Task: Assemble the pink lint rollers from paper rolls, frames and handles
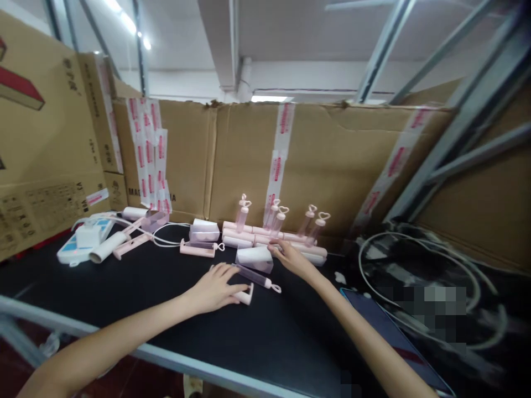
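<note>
My left hand (pixel 215 288) is low over the black tabletop, its fingers curled round a pale pink frame (pixel 245 296) that is partly hidden beneath it. Touching its fingertips is a translucent tube (pixel 254 276) with a heart-shaped loop. My right hand (pixel 285 255) reaches in from the right, its thumb and index finger pinched at the right end of a white roll (pixel 253 255); the exact contact is small to see. That roll sits in a translucent cover. Behind it lie stacked pink and white rolls (pixel 238 236), with several clear, heart-looped tubes (pixel 279 220) standing upright there.
A pink roller frame (pixel 197 249) and another covered white roll (pixel 204 230) lie left of centre. Farther left are a blue-white power strip (pixel 68 251), cables and a loose roll (pixel 108 246). A tablet-like device (pixel 390 337) and coiled tubing (pixel 415 235) are at right. Cardboard (pixel 323 149) walls the back.
</note>
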`<state>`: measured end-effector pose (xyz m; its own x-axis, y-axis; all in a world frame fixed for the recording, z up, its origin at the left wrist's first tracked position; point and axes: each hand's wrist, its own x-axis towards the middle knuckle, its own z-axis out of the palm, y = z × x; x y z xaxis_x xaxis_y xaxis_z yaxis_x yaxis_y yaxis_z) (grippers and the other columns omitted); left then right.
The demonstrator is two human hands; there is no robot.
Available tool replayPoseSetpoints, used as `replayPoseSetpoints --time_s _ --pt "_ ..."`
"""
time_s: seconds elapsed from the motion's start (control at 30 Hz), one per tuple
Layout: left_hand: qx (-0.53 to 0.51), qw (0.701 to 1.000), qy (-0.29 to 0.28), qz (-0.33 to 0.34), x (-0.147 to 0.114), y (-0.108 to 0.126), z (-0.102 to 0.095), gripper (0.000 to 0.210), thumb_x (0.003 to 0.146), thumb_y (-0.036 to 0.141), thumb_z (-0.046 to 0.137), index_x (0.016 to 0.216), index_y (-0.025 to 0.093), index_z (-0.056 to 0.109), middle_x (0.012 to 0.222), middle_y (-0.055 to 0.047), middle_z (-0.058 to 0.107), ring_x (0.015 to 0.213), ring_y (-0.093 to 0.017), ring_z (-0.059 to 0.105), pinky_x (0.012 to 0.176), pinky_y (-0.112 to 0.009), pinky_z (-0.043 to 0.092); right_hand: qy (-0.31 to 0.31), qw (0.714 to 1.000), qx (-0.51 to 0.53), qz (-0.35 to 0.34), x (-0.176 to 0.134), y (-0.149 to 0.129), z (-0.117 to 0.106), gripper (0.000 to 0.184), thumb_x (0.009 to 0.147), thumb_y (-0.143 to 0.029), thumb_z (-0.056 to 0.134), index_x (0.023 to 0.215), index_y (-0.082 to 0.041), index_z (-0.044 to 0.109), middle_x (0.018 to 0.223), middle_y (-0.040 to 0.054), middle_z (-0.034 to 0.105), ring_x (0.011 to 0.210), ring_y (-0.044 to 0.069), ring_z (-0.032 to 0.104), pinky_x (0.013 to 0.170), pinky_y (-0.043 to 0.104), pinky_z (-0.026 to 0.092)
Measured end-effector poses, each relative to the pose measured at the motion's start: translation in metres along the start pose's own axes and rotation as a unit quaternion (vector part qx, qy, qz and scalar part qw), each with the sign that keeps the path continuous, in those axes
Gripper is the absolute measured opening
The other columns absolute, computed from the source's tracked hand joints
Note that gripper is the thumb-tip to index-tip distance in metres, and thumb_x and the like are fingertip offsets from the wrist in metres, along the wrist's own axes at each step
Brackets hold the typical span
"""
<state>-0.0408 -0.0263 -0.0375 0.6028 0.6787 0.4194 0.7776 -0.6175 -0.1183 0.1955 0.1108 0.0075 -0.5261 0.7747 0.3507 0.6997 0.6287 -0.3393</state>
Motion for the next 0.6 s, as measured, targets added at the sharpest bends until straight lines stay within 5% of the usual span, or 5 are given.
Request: replayPoseSetpoints --time_s 0.1,0.23,0.43,0.6 --pt "-0.018 0.997 0.003 0.069 0.027 0.003 0.013 0.037 0.086 0.042 0.046 0.121 0.028 0.05 0.133 -0.007 0.044 0.12 -0.026 0.039 0.097 -0.041 0.031 -0.087 0.994 0.053 0.023 0.005 0.001 0.007 0.043 0.09 -0.046 0.022 0.087 -0.017 0.053 0.067 0.0064 0.059 0.054 0.018 0.054 0.052 0.029 0.042" --pt "-0.031 0.997 -0.024 0.066 0.042 0.009 0.014 0.041 0.085 0.045 0.047 0.122 0.029 0.05 0.121 -0.01 0.052 0.103 -0.026 0.05 0.083 -0.037 0.04 -0.169 0.978 0.114 0.051 -0.003 -0.019 0.017 0.058 0.086 -0.06 0.011 0.073 -0.017 0.049 0.047 0.0007 0.048 0.032 0.011 0.032 0.034 0.024 0.023" --pt "-0.039 0.998 -0.048 -0.01 -0.034 0.021 -0.022 0.04 0.084 0.039 0.051 0.122 0.026 0.046 0.115 -0.008 0.054 0.096 -0.023 0.051 0.081 -0.035 0.041 -0.221 0.953 0.205 0.0 -0.008 -0.085 0.048 0.053 0.087 -0.06 0.021 0.091 -0.016 0.052 0.056 -0.0026 0.049 0.04 0.009 0.035 0.035 0.019 0.026" --pt "-0.046 0.986 -0.068 -0.146 -0.095 -0.016 -0.049 0.031 0.086 0.027 0.046 0.117 0.027 0.046 0.122 -0.004 0.05 0.11 -0.025 0.043 0.089 -0.038 0.037 -0.242 0.943 0.221 -0.049 0.023 -0.142 0.082 0.056 0.087 -0.061 0.025 0.102 -0.015 0.054 0.058 -0.0031 0.051 0.042 0.008 0.04 0.036 0.017 0.029"
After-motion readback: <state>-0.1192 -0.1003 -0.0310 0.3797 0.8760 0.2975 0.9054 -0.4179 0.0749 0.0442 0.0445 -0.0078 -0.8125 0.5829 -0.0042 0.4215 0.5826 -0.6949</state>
